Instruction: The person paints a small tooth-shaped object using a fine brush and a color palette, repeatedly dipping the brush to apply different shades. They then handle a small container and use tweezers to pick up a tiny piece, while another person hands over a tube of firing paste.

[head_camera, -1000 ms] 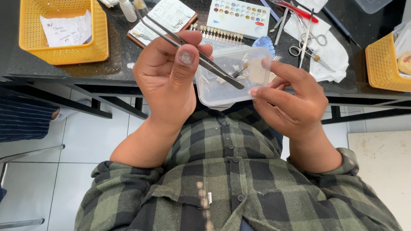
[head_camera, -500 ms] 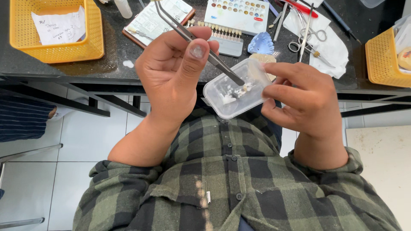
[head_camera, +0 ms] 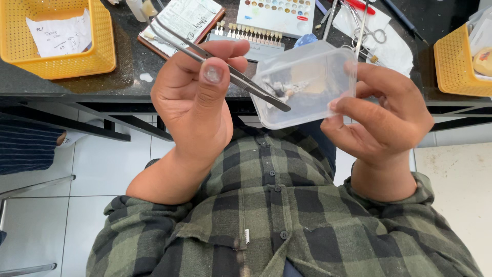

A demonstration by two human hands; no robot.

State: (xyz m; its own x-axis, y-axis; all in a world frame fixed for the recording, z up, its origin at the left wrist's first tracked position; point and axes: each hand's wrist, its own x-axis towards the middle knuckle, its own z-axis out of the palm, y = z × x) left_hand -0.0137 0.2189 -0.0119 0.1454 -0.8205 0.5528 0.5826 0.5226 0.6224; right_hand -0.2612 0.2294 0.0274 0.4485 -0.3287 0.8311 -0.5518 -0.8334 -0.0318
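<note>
My left hand (head_camera: 197,102) pinches long metal tweezers (head_camera: 220,69) between thumb and fingers. Their tips reach into a small clear plastic box (head_camera: 307,90). My right hand (head_camera: 382,118) grips that box from its right side, tilted toward me. Several small pale and metallic pieces (head_camera: 287,90) lie inside the box near the tweezer tips. Both hands are raised in front of my green plaid shirt, just below the edge of a dark worktop (head_camera: 123,77).
On the worktop stand a yellow basket (head_camera: 97,56) holding a paper note, a booklet (head_camera: 189,20), a row of tooth shade tabs (head_camera: 251,33), a colour chart (head_camera: 279,13), scissors (head_camera: 374,33) and a second yellow basket (head_camera: 456,64). White floor tiles lie below.
My right hand turned the clear box upright and lifted it slightly. The tweezers in my left hand swung down so their tips now sit inside the box.
</note>
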